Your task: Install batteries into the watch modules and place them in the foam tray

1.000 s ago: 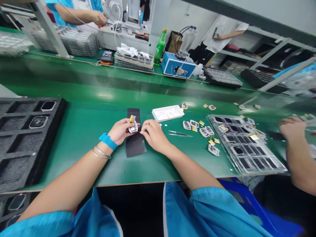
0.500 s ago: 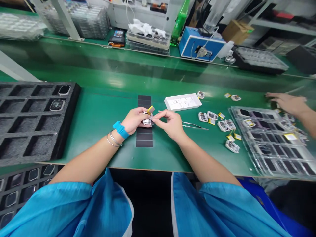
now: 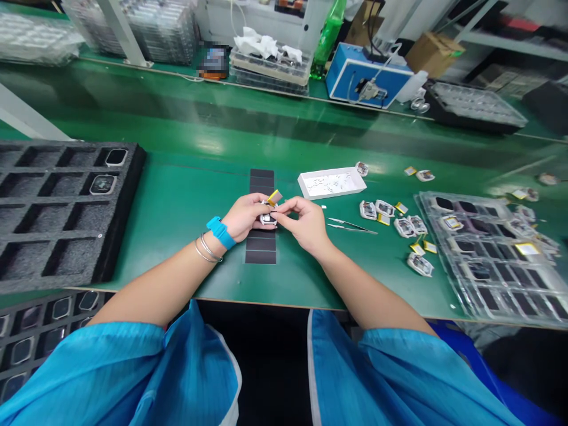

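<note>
My left hand (image 3: 245, 218) is closed around an opened smartwatch case (image 3: 268, 219), held over a strip of black rectangles (image 3: 261, 251) on the bench. A yellow-edged battery (image 3: 275, 197) sticks up from the case's far side. At the case's right edge, my right hand (image 3: 306, 222) pinches with thumb and forefinger; whatever lies between those fingertips is too small to make out. A pair of tweezers (image 3: 352, 226) lies to the right of that hand. Behind it stands a shallow white box (image 3: 332, 183) with many tiny parts inside.
Several open watch cases (image 3: 368, 209) with batteries lie to the right, beside stacked clear trays (image 3: 459, 290) of dark screens. At left is a black foam tray (image 3: 100, 236) holding two watches. A blue machine (image 3: 355, 77) and a green bottle (image 3: 327, 41) stand on the back shelf.
The other person's hand over the clear trays at right has gone from view. My fingers have shifted slightly at the watch case, which both hands still surround. The view has tilted a little.
</note>
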The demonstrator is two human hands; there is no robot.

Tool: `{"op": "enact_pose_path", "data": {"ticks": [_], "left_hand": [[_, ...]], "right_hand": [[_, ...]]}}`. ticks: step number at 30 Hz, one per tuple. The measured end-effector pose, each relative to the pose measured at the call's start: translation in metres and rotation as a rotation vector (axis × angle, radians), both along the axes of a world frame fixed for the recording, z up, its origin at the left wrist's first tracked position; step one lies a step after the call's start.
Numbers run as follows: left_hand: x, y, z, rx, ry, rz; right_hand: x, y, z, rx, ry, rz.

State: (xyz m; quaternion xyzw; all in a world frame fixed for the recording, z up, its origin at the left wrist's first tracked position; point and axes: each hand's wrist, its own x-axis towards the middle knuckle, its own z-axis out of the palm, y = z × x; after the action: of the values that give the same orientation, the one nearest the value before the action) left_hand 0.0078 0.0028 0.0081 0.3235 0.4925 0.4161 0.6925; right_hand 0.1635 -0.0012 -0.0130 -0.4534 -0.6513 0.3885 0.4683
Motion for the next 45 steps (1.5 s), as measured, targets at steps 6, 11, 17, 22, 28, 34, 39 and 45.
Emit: {"op": "enact_pose_path", "data": {"ticks": [6, 11, 17, 22, 28, 34, 39, 45], "left_hand": [[0.0, -0.001, 0.0, 0.005, -0.041, 0.021], [-0.001, -0.002, -0.001, 0.051, -0.065, 0.043], [-0.001, -0.002, -0.002, 0.086, -0.002, -0.065], [-0.004, -0.001, -0.004, 0.11, -0.075, -0.155], [-0.003, -0.002, -0.008, 0.16, -0.088, -0.198], [0.0, -0.001, -0.008, 0.069, -0.049, -0.118], [-0.008, 0.003, 0.0, -0.081, -0.231, -0.101], [-0.014, 0.006, 0.0, -0.069, -0.27, -0.071]], "right_hand": [[-0.001, -0.004, -0.002, 0.167, -0.177, -0.008], [0.0, -0.005, 0.005, 0.352, -0.389, -0.086], [0.013, 0.008, 0.006, 0.192, -0.224, -0.003], [0.014, 0.008, 0.007, 0.192, -0.197, -0.041], [0.01, 0.002, 0.01, 0.22, -0.225, -0.074], [0.007, -0.001, 0.006, 0.357, -0.4, -0.065], [0.008, -0.002, 0.004, 0.489, -0.569, -0.007], [0.008, -0.003, 0.006, 0.417, -0.573, 0.031]]}}
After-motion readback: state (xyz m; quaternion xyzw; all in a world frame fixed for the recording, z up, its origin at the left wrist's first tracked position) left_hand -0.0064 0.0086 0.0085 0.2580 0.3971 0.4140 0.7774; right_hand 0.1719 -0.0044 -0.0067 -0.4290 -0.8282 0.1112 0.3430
